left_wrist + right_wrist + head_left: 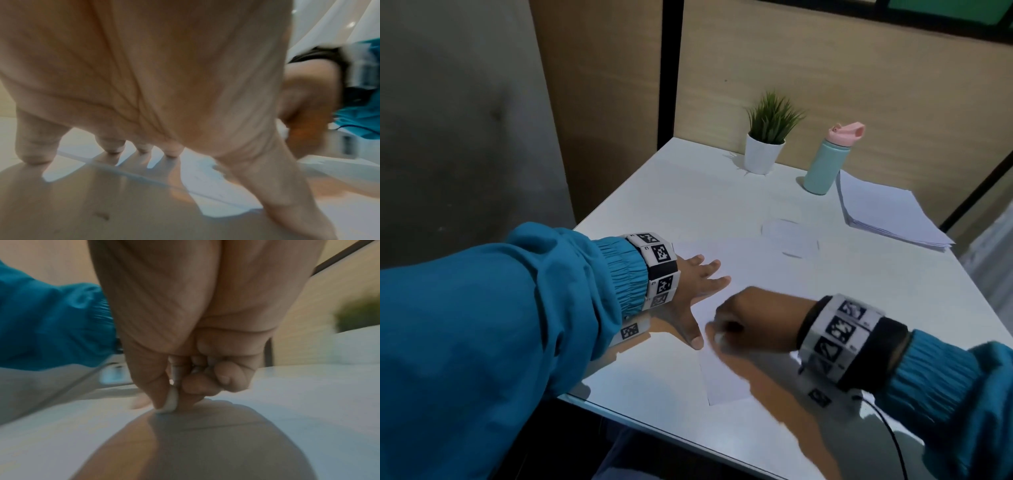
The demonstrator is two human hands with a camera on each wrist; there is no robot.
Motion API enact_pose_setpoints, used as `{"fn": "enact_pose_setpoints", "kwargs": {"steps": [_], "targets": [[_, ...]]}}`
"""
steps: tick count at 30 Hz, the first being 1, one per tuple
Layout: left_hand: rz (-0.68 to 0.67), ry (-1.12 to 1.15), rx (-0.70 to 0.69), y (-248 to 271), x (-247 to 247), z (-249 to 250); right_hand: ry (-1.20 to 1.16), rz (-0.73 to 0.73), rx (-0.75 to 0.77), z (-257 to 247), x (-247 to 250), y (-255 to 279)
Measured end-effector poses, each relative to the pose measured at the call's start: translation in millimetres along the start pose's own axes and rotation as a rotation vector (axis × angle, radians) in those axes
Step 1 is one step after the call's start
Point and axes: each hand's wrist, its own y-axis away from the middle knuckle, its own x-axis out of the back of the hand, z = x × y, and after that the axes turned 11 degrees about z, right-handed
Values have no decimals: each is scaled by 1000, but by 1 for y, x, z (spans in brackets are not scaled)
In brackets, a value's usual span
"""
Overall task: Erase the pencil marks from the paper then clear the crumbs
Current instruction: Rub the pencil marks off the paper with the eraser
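Note:
A white sheet of paper [743, 270] lies on the white table [654, 205]. My left hand [698, 284] lies flat with spread fingers on the paper's left part, thumb stretched toward me. My right hand [739, 322] sits just right of that thumb, fingers curled. It pinches a small white eraser [171, 400] between thumb and fingers, its tip on the paper [287, 410]. A faint pencil line [216, 426] runs across the sheet below the eraser. The left wrist view shows my left hand [144, 97] pressing down, the blurred right hand [304, 104] beside it.
A potted green plant [767, 137] and a teal bottle with a pink lid [828, 161] stand at the table's far side. A stack of white sheets [887, 209] lies at the far right. A faint round clear disc [789, 236] sits beyond the paper. The table's left edge is close to my left forearm.

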Motion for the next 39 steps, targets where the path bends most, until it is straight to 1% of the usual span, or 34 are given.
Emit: {"fn": "enact_pose_setpoints", "kwargs": {"steps": [1, 2, 4, 6, 8, 9, 13, 15, 17, 19, 20, 22, 24, 25, 26, 27, 29, 30, 31, 32, 33, 34, 36, 37, 38, 39], "targets": [[-6, 10, 8, 0, 0, 0, 22, 37, -75, 13, 7, -5], [-9, 18, 13, 1, 1, 1, 46, 80, -115, 25, 15, -7], [-18, 22, 11, 1, 2, 1, 65, 138, -127, 30, 15, -9], [-20, 17, 3, 1, 3, 0, 40, 104, -48, 7, 3, -2], [-16, 2, -13, 1, 3, 0, 12, 21, 37, -16, -8, 7], [-16, 5, -14, 1, 3, 1, 14, 5, 22, -15, -5, 7], [13, 15, 11, 1, 1, 2, 70, 94, -149, 37, 15, -10], [8, 32, 19, 2, 0, 2, 87, 122, -174, 52, 16, -13], [14, 55, 36, 3, -2, 2, 76, 186, -183, 57, 17, -11], [22, 55, 72, 6, -2, 3, 61, 257, -194, 64, 18, -2], [27, 44, 96, 7, -2, 5, 54, 270, -200, 69, 18, 3], [46, 24, 152, 9, -3, 12, 31, 225, -220, 79, 14, 15], [112, 36, 213, 11, 0, 17, 23, 149, -250, 85, 8, 23], [141, 36, 206, 13, 4, 20, 21, 133, -257, 86, 7, 24], [160, 35, 152, 14, 8, 23, 23, 132, -257, 86, 7, 25], [158, 30, 55, 16, 12, 28, 35, 133, -255, 84, 7, 25], [110, 20, -181, 24, 17, 43, 76, 122, -255, 79, 6, 24], [75, 23, -271, 28, 15, 51, 101, 117, -258, 76, 4, 24], [38, 32, -318, 31, 11, 56, 121, 110, -263, 74, 3, 24], [10, 42, -318, 34, 4, 57, 134, 100, -272, 72, 3, 24], [-5, 59, -272, 38, 0, 53, 135, 94, -279, 71, 4, 24], [-13, 72, -171, 40, -2, 45, 132, 90, -285, 70, 4, 24], [15, 130, 135, 37, -4, 25, 128, 84, -297, 67, 6, 25], [59, 164, 268, 34, -2, 16, 123, 81, -302, 67, 6, 25], [98, 170, 313, 31, 1, 13, 119, 80, -305, 66, 7, 25], [116, 132, 245, 29, 4, 17, 120, 78, -304, 66, 7, 25]]}}
